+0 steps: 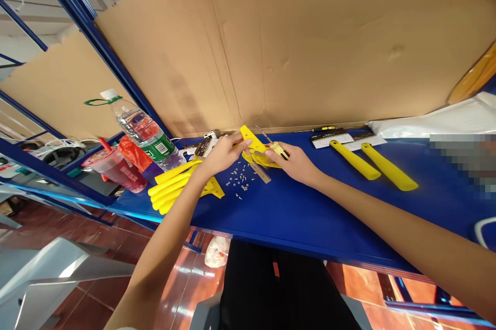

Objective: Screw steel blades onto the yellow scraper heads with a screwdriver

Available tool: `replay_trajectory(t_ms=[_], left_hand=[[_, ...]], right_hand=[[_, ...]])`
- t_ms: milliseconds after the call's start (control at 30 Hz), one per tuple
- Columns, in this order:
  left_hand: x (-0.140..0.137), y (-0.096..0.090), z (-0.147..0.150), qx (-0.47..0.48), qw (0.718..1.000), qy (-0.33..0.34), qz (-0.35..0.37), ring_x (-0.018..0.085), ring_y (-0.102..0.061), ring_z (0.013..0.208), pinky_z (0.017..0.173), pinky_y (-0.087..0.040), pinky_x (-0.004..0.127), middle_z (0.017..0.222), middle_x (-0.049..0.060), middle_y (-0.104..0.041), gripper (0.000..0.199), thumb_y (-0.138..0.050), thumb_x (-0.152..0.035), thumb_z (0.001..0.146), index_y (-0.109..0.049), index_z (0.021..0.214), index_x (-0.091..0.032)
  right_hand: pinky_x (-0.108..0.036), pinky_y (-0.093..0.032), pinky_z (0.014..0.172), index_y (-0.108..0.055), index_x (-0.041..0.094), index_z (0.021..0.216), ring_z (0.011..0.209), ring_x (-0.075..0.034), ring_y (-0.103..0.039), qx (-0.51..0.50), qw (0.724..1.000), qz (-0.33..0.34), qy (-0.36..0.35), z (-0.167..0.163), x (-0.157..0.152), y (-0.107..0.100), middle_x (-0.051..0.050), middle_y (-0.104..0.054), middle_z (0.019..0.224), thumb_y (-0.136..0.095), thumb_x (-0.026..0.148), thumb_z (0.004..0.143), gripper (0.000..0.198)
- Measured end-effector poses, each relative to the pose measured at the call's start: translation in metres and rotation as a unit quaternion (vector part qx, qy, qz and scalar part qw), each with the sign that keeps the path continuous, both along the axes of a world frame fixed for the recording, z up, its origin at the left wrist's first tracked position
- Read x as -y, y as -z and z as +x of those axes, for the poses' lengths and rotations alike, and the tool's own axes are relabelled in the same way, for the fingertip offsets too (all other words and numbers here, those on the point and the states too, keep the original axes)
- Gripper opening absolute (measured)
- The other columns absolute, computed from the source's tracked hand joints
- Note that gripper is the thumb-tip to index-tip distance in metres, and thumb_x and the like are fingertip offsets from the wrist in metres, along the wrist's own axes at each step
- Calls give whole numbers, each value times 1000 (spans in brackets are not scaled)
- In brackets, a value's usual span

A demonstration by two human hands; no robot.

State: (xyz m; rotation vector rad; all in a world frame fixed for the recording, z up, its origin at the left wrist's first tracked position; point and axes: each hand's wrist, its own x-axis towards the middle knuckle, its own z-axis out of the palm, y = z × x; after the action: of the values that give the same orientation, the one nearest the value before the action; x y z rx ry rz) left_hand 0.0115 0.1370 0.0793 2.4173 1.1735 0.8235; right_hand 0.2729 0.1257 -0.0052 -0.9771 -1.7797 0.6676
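Observation:
My left hand is closed on the wide end of a yellow plastic scraper with small holes in it, raised above the blue bench. My right hand grips a screwdriver by its pale yellow handle, its thin shaft pointing up and away. The right fingertips are close to the scraper; whether they also touch it I cannot tell. Below the hands lie another yellow piece and a flat metal blade. Small loose screws and nuts are scattered beside them. Left of these is a pile of yellow scrapers.
A large water bottle and a red drink cup stand at the left. Two yellow scrapers lie on the right near black-and-white cards. Behind them is another screwdriver. A cardboard sheet walls the back.

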Motion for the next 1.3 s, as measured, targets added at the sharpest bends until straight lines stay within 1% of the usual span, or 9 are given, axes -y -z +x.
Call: replay_trajectory(t_ms=[133,267,500,700,800,900,1100,1200,1300], left_hand=[[-42,-11,26,-2,973,76,-220,18,-62,61,55,-45,30,80,8,-78,62,-65,-78,103,-78,96,-18],[-63,-11,39,35,957,68,-280,20,-67,64,51,-43,30,97,15,-83,58,-79,-73,95,-74,108,-17],[-50,-39,-6,107,973,-109,-176,15,-57,58,54,-46,28,85,9,-75,37,-68,-54,109,-64,100,-19],[-8,-58,-101,-61,977,-174,-104,15,-51,58,55,-39,27,63,-1,-53,53,-71,-65,99,-56,72,-22],[12,-49,-142,-113,970,-203,-75,17,-49,59,55,-37,29,61,0,-54,57,-61,-72,100,-65,75,-22],[24,-29,-166,-138,962,-233,-33,21,-58,66,62,-43,31,69,5,-66,56,-52,-72,100,-61,73,-24],[30,5,-171,-237,934,-263,46,30,-73,94,86,-55,38,100,14,-78,46,-39,-56,106,-67,89,-24],[25,14,-168,-270,925,-253,86,34,-74,107,99,-58,43,109,18,-78,48,-37,-53,106,-71,91,-23],[19,22,-168,-265,929,-218,138,36,-73,114,109,-57,46,107,17,-79,48,-41,-55,104,-76,94,-24]], right_hand=[[-33,-47,52,-77,21,111,60,-19,-60,-118,985,-128,-10,2,-9,3,-7,-82,92,-80,83,88,67],[-31,-33,42,-74,21,115,46,-11,-41,-202,961,-191,-2,3,-14,6,-8,-84,98,-86,81,81,69],[-32,-42,55,-80,18,90,64,-18,-58,-143,982,-117,32,5,-17,10,-9,-80,92,-76,72,92,54],[-32,-43,57,-76,18,87,63,-17,-59,-128,984,-116,38,4,-17,8,-9,-79,88,-75,73,92,54],[-32,-47,63,-75,19,87,70,-21,-66,-118,987,-102,43,4,-15,6,-9,-81,89,-75,70,92,51],[-32,-48,66,-73,20,83,76,-24,-70,-105,989,-92,42,3,-14,6,-10,-81,89,-74,69,92,50],[-33,-48,69,-69,22,85,73,-23,-69,-60,994,-60,73,2,-13,6,-8,-81,84,-65,60,102,42],[-35,-50,80,-66,22,83,83,-26,-74,48,989,12,142,15,-14,-9,-10,-81,85,-54,48,112,41],[-37,-50,86,-74,19,94,99,-31,-78,236,948,61,205,46,-18,-32,-17,-84,107,-54,40,114,36]])
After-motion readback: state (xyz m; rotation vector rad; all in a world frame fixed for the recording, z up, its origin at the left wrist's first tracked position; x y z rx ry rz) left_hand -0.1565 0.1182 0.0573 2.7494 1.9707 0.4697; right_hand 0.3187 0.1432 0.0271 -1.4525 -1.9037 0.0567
